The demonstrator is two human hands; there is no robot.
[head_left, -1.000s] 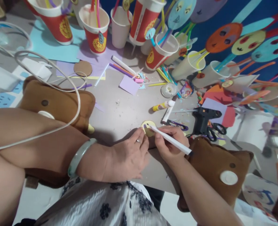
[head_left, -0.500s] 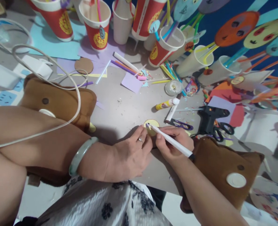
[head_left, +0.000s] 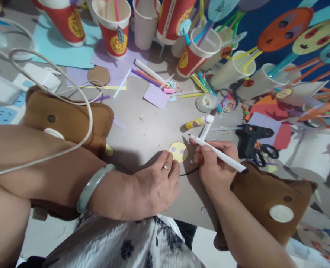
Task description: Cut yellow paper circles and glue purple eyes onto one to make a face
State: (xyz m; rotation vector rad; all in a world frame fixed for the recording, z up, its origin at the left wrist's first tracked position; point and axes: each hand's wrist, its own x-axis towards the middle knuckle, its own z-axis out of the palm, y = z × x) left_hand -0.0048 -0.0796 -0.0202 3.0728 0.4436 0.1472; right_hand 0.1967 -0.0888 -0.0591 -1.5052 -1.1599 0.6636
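Note:
A small round yellow paper disc (head_left: 178,157) with two purple spots lies on the table. The bent fingertips of my left hand (head_left: 156,182) hold its lower left edge; the thumb is hidden under the hand. To the disc's right, my right hand (head_left: 217,162) grips a white marker pen (head_left: 219,153). The pen's thin dark tip points up and left, clear of the disc. A yellow glue stick (head_left: 198,122) lies just beyond the pen, and another white pen (head_left: 206,130) is partly covered by my right hand.
Brown cushions flank my arms, one left (head_left: 70,119) and one right (head_left: 265,197). A black glue gun (head_left: 250,139) and black-handled scissors (head_left: 265,154) lie right. Paper cups (head_left: 111,31) with straws line the back. A white cable (head_left: 89,111) loops over my left arm. Purple paper (head_left: 156,96) lies mid-table.
My right hand has moved right with the marker pen, lifting its tip off the disc. Both purple spots on the disc now show. My left hand stays at the disc's edge.

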